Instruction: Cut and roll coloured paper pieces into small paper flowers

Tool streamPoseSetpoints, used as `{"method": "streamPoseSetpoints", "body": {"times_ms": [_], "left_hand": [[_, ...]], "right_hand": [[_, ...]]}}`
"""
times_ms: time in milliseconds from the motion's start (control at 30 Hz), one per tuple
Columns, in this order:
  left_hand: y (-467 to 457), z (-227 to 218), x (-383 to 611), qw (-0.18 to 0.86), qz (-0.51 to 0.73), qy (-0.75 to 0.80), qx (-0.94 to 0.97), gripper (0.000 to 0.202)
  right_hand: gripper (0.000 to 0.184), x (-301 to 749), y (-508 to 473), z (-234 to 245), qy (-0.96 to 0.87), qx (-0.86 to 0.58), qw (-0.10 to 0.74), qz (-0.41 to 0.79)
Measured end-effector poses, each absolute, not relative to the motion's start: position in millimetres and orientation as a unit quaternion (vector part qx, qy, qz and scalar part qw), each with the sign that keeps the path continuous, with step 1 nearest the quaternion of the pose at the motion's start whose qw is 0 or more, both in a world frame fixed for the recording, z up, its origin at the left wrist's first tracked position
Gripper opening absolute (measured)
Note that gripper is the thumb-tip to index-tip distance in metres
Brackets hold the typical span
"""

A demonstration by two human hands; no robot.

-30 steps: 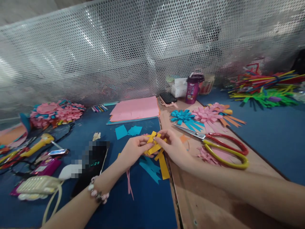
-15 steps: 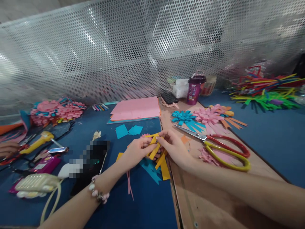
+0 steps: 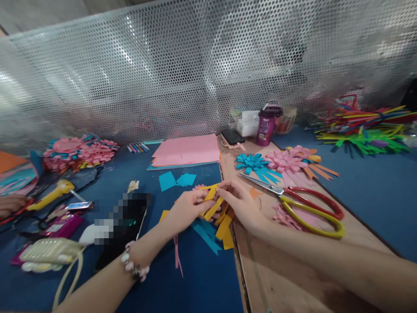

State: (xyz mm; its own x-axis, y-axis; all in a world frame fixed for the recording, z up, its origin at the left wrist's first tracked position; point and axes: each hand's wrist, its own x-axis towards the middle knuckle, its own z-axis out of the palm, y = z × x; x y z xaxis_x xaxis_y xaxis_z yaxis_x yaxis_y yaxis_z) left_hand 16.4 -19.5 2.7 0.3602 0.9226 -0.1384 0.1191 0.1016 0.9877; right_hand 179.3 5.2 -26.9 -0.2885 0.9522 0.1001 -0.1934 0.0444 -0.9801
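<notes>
My left hand (image 3: 188, 208) pinches yellow paper strips (image 3: 213, 210) between thumb and fingers, low in the middle of the view. From the other side my right hand (image 3: 240, 201) grips the same strips with its fingertips. The strips cross one another, and their far ends are partly hidden by my fingers. Beneath the hands lie forked blue paper tails (image 3: 206, 236) and a yellow paper piece (image 3: 227, 232). Close to my right hand rest large scissors (image 3: 325, 203) with one red and one yellow handle, blades spread a little.
Paper flowers in blue (image 3: 251, 162) and pink (image 3: 286, 160) lie beyond the scissors. Pink paper sheets (image 3: 187, 150) are stacked behind. A black phone (image 3: 125, 226) and a yellow glue gun (image 3: 52, 195) lie left, near another person's hand (image 3: 12, 205). A purple cup (image 3: 267, 127) stands behind.
Both hands stay nearly in place. The yellow strips between my fingers have shifted and tilted slightly. At the far left, the other person's orange and blue paper has moved up.
</notes>
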Motion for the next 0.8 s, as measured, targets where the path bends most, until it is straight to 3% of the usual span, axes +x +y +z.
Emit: {"method": "streamPoseSetpoints", "body": {"times_ms": [600, 800], "left_hand": [[-19.4, 3.6, 17.2, 0.564, 0.302, 0.468, 0.610, 0.034], [-19.4, -0.5, 19.7, 0.517, 0.301, 0.448, 0.664, 0.020]], "right_hand": [[0.021, 181.6, 5.4, -25.1, -0.466, -0.304, 0.520, 0.648], [0.017, 182.9, -4.6, -19.7, -0.506, -0.280, 0.538, 0.613]]}}
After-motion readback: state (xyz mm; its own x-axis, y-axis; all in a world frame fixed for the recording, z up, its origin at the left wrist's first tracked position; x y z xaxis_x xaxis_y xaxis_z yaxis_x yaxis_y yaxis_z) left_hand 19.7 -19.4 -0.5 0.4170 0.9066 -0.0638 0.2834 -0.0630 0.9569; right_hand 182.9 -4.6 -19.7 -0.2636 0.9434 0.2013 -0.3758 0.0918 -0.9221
